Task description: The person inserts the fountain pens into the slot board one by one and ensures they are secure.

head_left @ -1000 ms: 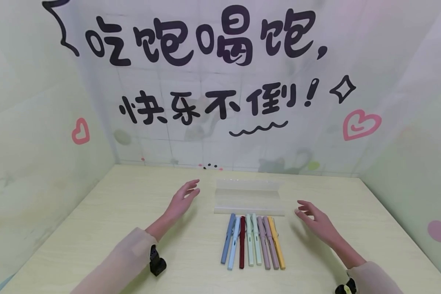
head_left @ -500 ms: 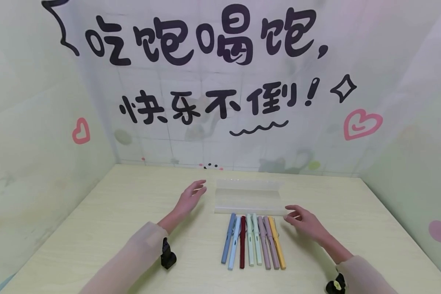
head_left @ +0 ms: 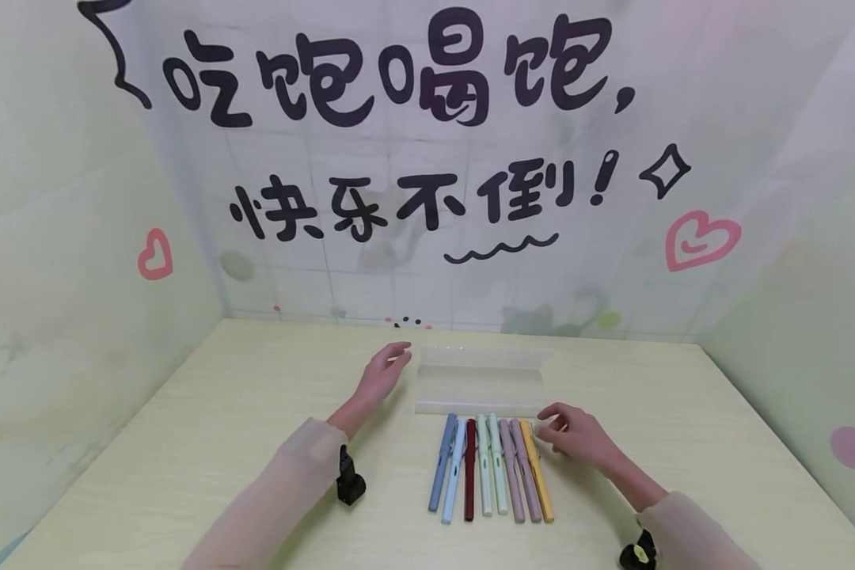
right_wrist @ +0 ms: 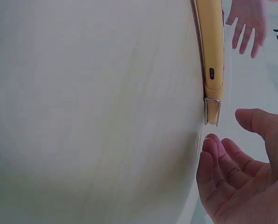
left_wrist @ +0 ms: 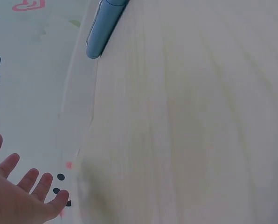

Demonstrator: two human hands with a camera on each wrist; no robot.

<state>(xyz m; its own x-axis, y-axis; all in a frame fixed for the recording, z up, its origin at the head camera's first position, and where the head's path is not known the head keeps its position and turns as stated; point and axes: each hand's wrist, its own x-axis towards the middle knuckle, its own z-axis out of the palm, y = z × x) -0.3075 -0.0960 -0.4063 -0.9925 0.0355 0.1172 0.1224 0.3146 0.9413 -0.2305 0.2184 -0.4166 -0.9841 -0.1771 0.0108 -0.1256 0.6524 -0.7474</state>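
Observation:
Several capped pens lie side by side on the table in the head view, from a dark blue pen (head_left: 442,463) and a light blue pen (head_left: 454,473) past a dark red pen (head_left: 469,470) to a yellow pen (head_left: 537,472) at the right. Behind them sits a clear plastic case (head_left: 479,381), its lid raised. Beside the case's left end is my left hand (head_left: 383,374), fingers loosely extended and holding nothing. My right hand (head_left: 577,434) hovers at the cap end of the yellow pen (right_wrist: 211,56), thumb and fingers apart with nothing between them.
The pale wooden table (head_left: 271,396) is bordered by a printed back wall (head_left: 370,277) and side walls. A black wrist camera (head_left: 351,477) hangs under the left sleeve, and another wrist camera (head_left: 639,552) under the right one.
My left hand has moved right and slightly forward toward the case. The right hand has come left from beside the case to the yellow pen's cap end. Pens and case stay put.

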